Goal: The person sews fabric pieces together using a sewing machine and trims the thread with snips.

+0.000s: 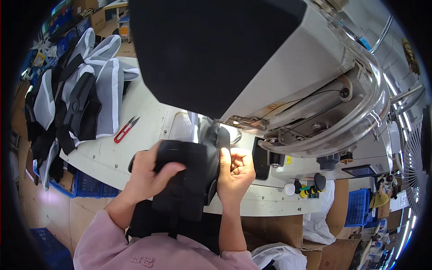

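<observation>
A black padded fabric piece (182, 180) lies bunched at the near edge of the sewing table, its far end under the needle area of a sewing machine (288, 72). My left hand (150, 173) grips its left side, the thumb on top and the other fingers behind the fabric. On the other side, my right hand (236, 170) pinches a strip along the right edge (223, 139) between thumb and curled fingers, just in front of the needle area. The machine's dark head hides part of the stitching spot.
Grey and black padded pieces with white edging (105, 90) are heaped at the left. Red-handled thread snips (126, 130) lie beside them. A dark phone-like slab (261, 159) rests right of my hand. Blue crates (92, 184) and cardboard boxes (274, 231) stand below the table (103, 155).
</observation>
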Action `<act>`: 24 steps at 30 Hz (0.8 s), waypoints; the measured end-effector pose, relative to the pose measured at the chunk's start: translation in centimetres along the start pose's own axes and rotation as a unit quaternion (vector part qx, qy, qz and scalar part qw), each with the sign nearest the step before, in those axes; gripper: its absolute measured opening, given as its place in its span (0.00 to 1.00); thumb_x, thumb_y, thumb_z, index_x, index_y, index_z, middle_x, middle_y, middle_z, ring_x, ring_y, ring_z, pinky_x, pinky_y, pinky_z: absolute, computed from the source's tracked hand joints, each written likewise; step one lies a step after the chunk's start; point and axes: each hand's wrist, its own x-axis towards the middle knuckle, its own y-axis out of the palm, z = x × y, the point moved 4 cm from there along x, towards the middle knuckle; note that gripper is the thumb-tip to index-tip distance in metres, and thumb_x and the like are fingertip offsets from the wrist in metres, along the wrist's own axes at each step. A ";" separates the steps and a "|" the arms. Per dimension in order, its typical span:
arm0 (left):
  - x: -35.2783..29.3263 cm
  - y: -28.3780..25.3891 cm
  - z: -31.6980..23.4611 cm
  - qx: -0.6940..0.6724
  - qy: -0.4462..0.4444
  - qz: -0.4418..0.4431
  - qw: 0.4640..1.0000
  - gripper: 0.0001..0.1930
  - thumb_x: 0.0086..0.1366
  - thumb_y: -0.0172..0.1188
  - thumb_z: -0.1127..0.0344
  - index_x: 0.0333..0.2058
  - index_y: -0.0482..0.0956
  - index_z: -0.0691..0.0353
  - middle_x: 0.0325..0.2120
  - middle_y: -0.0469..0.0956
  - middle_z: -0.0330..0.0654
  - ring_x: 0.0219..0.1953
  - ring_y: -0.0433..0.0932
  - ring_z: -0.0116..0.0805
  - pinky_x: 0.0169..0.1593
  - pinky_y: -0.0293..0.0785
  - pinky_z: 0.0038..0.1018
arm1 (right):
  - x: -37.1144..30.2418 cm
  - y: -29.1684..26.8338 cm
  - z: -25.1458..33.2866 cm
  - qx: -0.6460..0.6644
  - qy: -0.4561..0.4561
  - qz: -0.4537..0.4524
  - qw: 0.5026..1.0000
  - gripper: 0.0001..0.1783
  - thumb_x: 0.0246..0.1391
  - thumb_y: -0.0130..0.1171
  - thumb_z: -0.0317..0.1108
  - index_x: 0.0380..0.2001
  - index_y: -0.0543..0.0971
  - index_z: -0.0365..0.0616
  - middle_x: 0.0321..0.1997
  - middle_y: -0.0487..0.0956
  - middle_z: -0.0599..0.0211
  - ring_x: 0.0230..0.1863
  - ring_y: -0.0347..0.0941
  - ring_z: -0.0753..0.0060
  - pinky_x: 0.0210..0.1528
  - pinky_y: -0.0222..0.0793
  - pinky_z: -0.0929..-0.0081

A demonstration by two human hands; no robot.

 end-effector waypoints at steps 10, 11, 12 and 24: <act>3.9 2.1 0.4 -0.043 -0.075 0.056 0.995 0.16 0.72 0.63 0.60 0.49 0.79 0.69 0.32 0.84 0.46 0.33 0.80 0.30 0.42 0.77 0.27 | 0.0 -1.2 -0.5 -0.034 -0.034 0.054 0.997 0.14 0.65 0.61 0.20 0.50 0.71 0.31 0.44 0.81 0.60 0.39 0.76 0.85 0.38 0.70 0.87; 3.6 2.0 0.5 -0.068 -0.073 0.058 0.993 0.16 0.72 0.63 0.60 0.48 0.79 0.69 0.33 0.84 0.45 0.35 0.80 0.29 0.43 0.77 0.27 | 0.0 -1.3 -0.5 -0.049 -0.046 0.067 0.996 0.14 0.64 0.62 0.20 0.50 0.71 0.31 0.45 0.82 0.59 0.40 0.77 0.85 0.39 0.71 0.88; 3.4 2.0 0.4 -0.089 -0.049 0.057 0.993 0.16 0.72 0.63 0.60 0.49 0.79 0.68 0.34 0.84 0.45 0.36 0.80 0.29 0.44 0.77 0.27 | 0.0 -1.2 -0.6 -0.061 -0.043 0.062 0.995 0.14 0.63 0.64 0.20 0.49 0.73 0.30 0.42 0.82 0.61 0.38 0.76 0.85 0.38 0.70 0.88; 4.6 3.1 2.7 -0.084 -0.089 0.042 0.992 0.21 0.72 0.63 0.60 0.55 0.77 0.72 0.38 0.85 0.47 0.38 0.81 0.31 0.47 0.77 0.28 | 0.5 -1.6 -0.1 -0.131 -0.014 0.027 0.991 0.12 0.64 0.65 0.25 0.49 0.88 0.44 0.30 0.81 0.78 0.24 0.60 0.91 0.24 0.51 0.86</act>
